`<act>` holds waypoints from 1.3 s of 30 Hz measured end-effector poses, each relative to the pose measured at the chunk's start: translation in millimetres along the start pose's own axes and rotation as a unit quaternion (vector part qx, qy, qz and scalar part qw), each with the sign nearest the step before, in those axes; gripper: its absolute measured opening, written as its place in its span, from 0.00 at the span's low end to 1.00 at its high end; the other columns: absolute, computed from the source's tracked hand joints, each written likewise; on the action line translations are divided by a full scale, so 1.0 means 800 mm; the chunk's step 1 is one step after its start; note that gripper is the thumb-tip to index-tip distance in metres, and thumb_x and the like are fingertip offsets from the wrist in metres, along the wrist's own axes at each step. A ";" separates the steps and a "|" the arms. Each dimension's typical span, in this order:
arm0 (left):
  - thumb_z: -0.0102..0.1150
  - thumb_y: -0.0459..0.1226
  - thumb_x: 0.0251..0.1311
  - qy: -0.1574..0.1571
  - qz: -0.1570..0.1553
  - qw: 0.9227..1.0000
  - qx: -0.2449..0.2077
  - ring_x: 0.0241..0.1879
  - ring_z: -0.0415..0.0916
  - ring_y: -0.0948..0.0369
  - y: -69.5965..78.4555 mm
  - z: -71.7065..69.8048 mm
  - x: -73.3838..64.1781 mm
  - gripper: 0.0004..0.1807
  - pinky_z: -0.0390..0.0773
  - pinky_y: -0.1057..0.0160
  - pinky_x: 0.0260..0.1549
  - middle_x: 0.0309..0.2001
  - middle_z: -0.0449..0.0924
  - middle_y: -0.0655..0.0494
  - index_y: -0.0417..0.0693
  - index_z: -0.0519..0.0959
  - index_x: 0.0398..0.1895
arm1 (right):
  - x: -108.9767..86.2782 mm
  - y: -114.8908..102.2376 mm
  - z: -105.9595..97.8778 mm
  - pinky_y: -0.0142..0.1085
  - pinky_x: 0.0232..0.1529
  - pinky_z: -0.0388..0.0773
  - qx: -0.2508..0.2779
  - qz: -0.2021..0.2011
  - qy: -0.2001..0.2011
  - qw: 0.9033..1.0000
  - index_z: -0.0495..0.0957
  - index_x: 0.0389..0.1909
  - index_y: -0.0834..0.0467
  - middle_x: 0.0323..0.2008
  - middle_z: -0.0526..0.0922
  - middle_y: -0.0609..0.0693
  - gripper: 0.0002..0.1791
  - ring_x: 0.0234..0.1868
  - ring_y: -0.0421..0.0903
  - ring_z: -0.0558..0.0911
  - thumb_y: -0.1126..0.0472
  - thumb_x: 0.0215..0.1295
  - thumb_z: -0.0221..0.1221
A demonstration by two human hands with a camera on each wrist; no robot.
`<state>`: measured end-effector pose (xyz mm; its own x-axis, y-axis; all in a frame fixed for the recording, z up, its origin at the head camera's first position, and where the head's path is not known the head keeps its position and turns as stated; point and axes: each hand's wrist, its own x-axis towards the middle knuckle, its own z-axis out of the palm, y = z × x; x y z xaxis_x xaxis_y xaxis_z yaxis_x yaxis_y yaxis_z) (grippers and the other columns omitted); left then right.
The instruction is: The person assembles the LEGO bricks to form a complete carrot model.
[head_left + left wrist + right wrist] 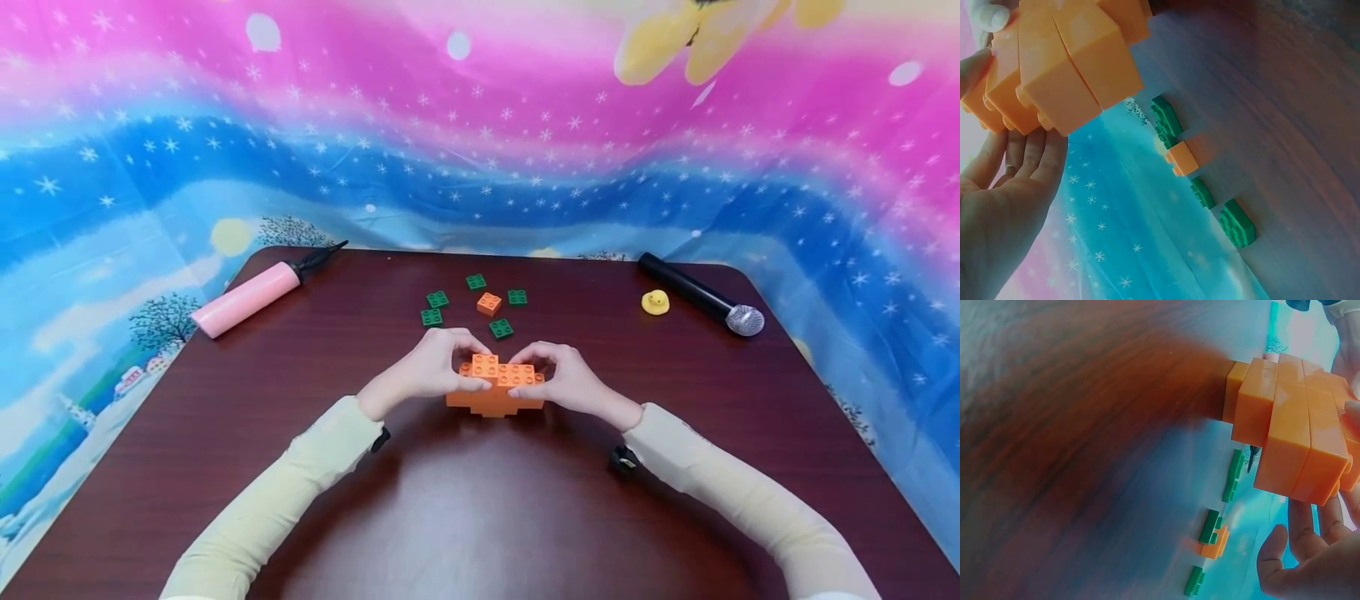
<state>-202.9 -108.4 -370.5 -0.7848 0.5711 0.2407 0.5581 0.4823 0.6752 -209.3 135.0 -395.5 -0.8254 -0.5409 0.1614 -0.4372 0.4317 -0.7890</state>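
Two hands at an orange toy-brick assembly, seen from the head and both wrists. The stepped assembly (495, 402) stood near the middle of the dark wood-grain worktop (480, 500), upright, narrowing toward its base; whether the base touched the worktop could not be told. The left hand (435, 364) gripped its left part, thumb on the near face and fingers curled toward the far side. The right hand (566, 382) held its right part in the same manner, thumb likewise on the near face. Between the assembly and the far edge lay five green four-studded bricks (517, 297), spread around one loose orange four-studded brick (489, 303). A pink hand pump (251, 298) with a black nozzle lay along the left edge, its nozzle toward the far edge. Near the far right corner lay a black microphone (693, 290) with a silvery head; a yellow toy duck (656, 302) sat just beside it.
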 end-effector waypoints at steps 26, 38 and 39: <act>0.74 0.40 0.45 0.022 0.032 0.999 -0.039 0.37 0.77 0.63 -0.015 0.010 0.000 0.20 0.80 0.66 0.42 0.40 0.81 0.56 0.47 0.80 0.43 | 0.095 0.017 -0.040 0.38 0.38 0.78 -0.011 0.088 0.029 0.996 0.82 0.44 0.60 0.36 0.85 0.53 0.17 0.36 0.47 0.81 0.54 0.57 0.67; 0.73 0.40 0.47 0.031 0.025 0.998 -0.045 0.38 0.78 0.64 -0.014 0.006 -0.004 0.18 0.80 0.65 0.43 0.40 0.82 0.56 0.48 0.81 0.42 | 0.175 0.048 -0.016 0.45 0.51 0.77 -0.083 0.169 0.002 0.982 0.74 0.58 0.58 0.51 0.78 0.58 0.28 0.47 0.53 0.79 0.56 0.56 0.68; 0.73 0.41 0.47 0.030 0.021 0.998 -0.046 0.38 0.78 0.64 -0.014 0.007 -0.005 0.18 0.80 0.65 0.43 0.40 0.82 0.57 0.48 0.81 0.42 | 0.178 0.050 -0.014 0.45 0.52 0.76 -0.086 0.175 -0.004 0.981 0.72 0.60 0.58 0.53 0.77 0.59 0.30 0.48 0.54 0.79 0.56 0.56 0.67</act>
<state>-204.6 -112.4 -382.6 -0.7774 0.5472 0.3102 0.5663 0.3943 0.7237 -348.4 83.2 -397.8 -0.9334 -0.3427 -0.1064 -0.1816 0.7070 -0.6835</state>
